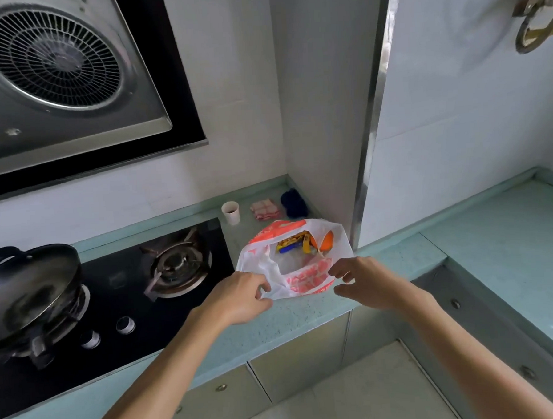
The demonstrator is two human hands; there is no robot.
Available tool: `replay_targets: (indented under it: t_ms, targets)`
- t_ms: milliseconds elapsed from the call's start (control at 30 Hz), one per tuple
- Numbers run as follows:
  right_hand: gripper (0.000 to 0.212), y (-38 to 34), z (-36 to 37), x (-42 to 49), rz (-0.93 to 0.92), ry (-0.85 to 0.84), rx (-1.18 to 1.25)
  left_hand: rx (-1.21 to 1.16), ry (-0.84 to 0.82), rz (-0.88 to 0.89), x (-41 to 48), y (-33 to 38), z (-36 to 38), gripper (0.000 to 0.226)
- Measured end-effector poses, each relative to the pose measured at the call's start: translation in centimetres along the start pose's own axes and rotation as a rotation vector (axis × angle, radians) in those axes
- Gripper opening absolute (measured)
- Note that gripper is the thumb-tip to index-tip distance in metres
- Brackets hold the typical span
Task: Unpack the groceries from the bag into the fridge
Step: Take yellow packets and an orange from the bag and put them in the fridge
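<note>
from where i sit, both bare forearms reach in from the bottom of the head view and meet at the bag point(304, 278), which lies on the pale green counter point(306, 313) just right of the gas hob point(118, 281). the left hand point(241, 294) pinches the near left rim of the plastic between thumb and curled fingers. the right hand point(365, 281) is at the near right rim, forefinger and thumb curved with a narrow gap between them. i cannot tell whether they have any plastic in that gap. i judge this to be the opening step: the mouth is being spread and nothing is out yet. the next move, as i read it, calls for one hand to hold the rim down while the other goes in for the first item. the fridge is nowhere in view, so a turn away from this corner will be needed. the bag is thin white film with orange-red print, slumped flat and crinkled, its mouth gaping towards me. it should be limp and slippery to handle. inside, towards the far side, lie a yellow-and-blue packet point(291, 243) and an orange item point(326, 240) beside it, over something clear i cannot make out. beyond the bag, against the wall, stand a paper cup point(231, 211), a folded checked cloth point(265, 210) and a dark blue bundle point(293, 203). to the far left a wok point(29, 286) sits on the hob.
</note>
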State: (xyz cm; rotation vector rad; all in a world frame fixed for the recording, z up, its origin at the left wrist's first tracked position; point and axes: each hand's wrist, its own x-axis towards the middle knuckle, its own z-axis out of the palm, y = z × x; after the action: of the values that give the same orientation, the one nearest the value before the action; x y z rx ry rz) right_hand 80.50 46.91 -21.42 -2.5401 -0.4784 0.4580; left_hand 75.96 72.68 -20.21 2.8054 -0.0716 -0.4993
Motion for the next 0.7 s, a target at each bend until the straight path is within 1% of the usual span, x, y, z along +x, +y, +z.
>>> replay_targets:
  t_ms: [167, 267, 300, 400, 467, 567, 600, 700]
  targets:
    - [0.038, 1.2, 2.0, 6.4, 0.034, -0.063, -0.001, 0.018, -0.053, 0.109, 9.1, -0.2, 1.8, 0.033]
    - [0.039, 1.5, 3.1, 10.8, 0.086, -0.1, -0.008, 0.081, -0.073, 0.146, 14.2, -2.3, 3.1, 0.032]
    - [0.039, 1.6, 3.4, 12.4, 0.1, -0.111, -0.008, 0.107, -0.087, 0.147, 15.7, -3.5, 3.5, 0.035]
    - [0.043, 1.7, 4.1, 17.1, 0.138, -0.145, -0.016, 0.181, -0.207, 0.119, 19.6, -7.0, 4.5, 0.05]
    - [0.044, 1.8, 4.1, 20.0, 0.163, -0.173, -0.033, 0.224, -0.296, 0.106, 21.6, -8.7, 4.4, 0.046]
    - [0.05, 1.9, 3.9, 24.3, 0.177, -0.198, -0.044, 0.213, -0.364, 0.077, 24.2, -10.8, 3.8, 0.03]
    - [0.052, 2.0, 3.7, 25.6, 0.179, -0.19, -0.057, 0.206, -0.379, 0.063, 25.0, -11.5, 3.6, 0.029]
    - [0.053, 2.4, 3.1, 29.0, 0.189, -0.14, -0.11, 0.199, -0.47, 0.002, 26.7, -13.8, 3.4, 0.043]
